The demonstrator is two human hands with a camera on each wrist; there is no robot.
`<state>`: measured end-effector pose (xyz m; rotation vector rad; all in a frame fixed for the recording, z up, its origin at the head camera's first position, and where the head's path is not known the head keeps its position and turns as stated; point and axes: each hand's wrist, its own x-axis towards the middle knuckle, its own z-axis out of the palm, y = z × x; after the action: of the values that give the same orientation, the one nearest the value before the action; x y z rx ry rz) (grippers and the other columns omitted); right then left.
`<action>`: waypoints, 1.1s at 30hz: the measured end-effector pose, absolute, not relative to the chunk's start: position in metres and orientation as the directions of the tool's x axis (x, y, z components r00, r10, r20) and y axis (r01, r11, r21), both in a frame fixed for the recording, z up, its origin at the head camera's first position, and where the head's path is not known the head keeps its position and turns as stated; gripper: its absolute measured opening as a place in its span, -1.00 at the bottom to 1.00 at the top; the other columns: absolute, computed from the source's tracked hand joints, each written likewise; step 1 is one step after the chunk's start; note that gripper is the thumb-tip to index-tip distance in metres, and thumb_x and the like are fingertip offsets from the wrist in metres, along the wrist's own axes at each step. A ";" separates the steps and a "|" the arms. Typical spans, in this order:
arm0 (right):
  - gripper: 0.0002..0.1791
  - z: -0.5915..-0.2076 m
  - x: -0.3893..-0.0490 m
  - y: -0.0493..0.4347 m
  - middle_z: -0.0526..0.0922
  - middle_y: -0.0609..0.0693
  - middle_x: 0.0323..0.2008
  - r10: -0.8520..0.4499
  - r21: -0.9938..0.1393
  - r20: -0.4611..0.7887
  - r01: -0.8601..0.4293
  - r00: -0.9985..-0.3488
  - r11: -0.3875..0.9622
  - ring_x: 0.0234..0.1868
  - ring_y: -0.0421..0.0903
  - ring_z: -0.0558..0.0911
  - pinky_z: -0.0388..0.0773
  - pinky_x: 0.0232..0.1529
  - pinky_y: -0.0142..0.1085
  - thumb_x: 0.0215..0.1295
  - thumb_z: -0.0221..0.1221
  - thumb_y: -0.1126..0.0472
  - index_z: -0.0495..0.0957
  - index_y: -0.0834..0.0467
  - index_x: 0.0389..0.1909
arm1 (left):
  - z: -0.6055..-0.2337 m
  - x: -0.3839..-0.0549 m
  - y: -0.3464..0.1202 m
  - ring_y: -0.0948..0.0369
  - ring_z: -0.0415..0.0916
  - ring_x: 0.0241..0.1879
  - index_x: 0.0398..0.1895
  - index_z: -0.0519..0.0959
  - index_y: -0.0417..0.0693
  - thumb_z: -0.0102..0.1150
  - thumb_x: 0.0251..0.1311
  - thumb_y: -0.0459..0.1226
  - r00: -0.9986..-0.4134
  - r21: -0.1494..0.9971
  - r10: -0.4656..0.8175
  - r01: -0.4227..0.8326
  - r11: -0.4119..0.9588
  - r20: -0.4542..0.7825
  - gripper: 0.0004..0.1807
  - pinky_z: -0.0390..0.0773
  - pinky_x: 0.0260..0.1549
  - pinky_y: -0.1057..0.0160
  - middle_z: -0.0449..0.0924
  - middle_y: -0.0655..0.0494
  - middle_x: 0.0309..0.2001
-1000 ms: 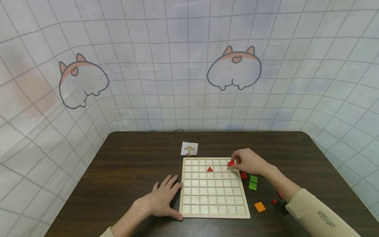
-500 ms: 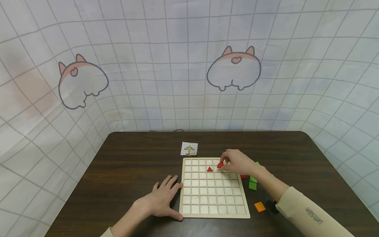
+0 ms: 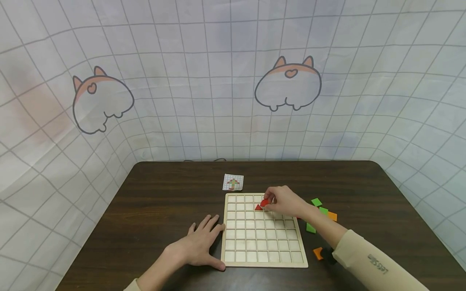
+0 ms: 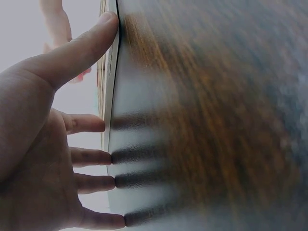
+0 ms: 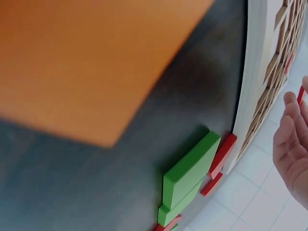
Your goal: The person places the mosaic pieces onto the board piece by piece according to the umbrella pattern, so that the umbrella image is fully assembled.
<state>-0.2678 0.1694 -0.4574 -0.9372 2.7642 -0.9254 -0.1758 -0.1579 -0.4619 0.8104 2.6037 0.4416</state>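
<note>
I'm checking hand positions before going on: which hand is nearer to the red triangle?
The right hand, holding a red piece just beside the red triangle; the left hand rests at the left edge of the board, farther away.

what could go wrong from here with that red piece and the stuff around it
The rounded red piece pinched in the right hand is close beside the red triangle, so setting it down might nudge the triangle within its square on the board.

The black wrist camera looks close to the nearer orange tile and might brush it aside.
</note>
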 end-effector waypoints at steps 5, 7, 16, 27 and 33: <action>-0.75 -0.458 -0.266 0.166 0.63 -0.10 -0.35 -0.555 -0.604 0.117 -0.503 -0.823 0.618 -0.35 -0.21 0.58 0.55 -0.33 -0.32 0.28 0.40 0.29 0.61 0.29 -0.10 | -0.462 -0.175 -0.158 -0.20 -0.19 0.58 0.58 0.20 -0.03 0.41 -0.03 0.39 -0.763 0.401 0.592 0.473 0.785 -0.259 0.20 0.01 0.25 -0.53 -0.09 -0.20 0.61; -0.76 -0.459 -0.266 0.164 0.63 -0.10 -0.34 -0.544 -0.614 0.115 -0.490 -0.831 0.619 -0.34 -0.22 0.58 0.56 -0.30 -0.31 0.28 0.39 0.29 0.62 0.28 -0.10 | -0.462 -0.176 -0.158 -0.20 -0.19 0.58 0.58 0.20 -0.02 0.40 -0.03 0.39 -0.763 0.399 0.592 0.474 0.785 -0.260 0.20 0.01 0.25 -0.53 -0.09 -0.19 0.62; -0.76 -0.460 -0.263 0.153 0.62 -0.12 -0.38 -0.532 -0.666 0.060 -0.431 -0.845 0.609 -0.37 -0.22 0.58 0.56 -0.26 -0.30 0.24 0.43 0.27 0.64 0.25 -0.14 | -0.462 -0.176 -0.158 -0.19 -0.20 0.59 0.59 0.19 -0.02 0.41 -0.04 0.39 -0.765 0.390 0.586 0.470 0.792 -0.267 0.21 0.00 0.26 -0.52 -0.10 -0.18 0.62; -0.80 -0.463 -0.261 0.136 0.60 -0.15 -0.45 -0.587 -0.660 0.033 -0.459 -0.809 0.595 -0.42 -0.23 0.54 0.52 -0.30 -0.32 0.21 0.43 0.30 0.64 0.24 -0.21 | -0.462 -0.176 -0.158 -0.20 -0.18 0.58 0.59 0.20 -0.02 0.40 -0.03 0.40 -0.763 0.382 0.588 0.476 0.792 -0.269 0.21 0.01 0.25 -0.53 -0.09 -0.19 0.62; -0.82 -0.465 -0.261 0.130 0.57 -0.18 -0.51 -0.608 -0.616 0.036 -0.496 -0.793 0.612 -0.49 -0.29 0.49 0.49 -0.35 -0.34 0.22 0.45 0.29 0.63 0.23 -0.25 | -0.463 -0.177 -0.158 -0.20 -0.18 0.58 0.59 0.19 -0.01 0.39 -0.03 0.40 -0.763 0.383 0.585 0.471 0.794 -0.275 0.21 0.01 0.25 -0.54 -0.09 -0.19 0.62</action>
<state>-0.2608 0.1296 -0.4653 -0.9199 2.6578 -0.9346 -0.1774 -0.1577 -0.4628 0.7989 2.6005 0.4131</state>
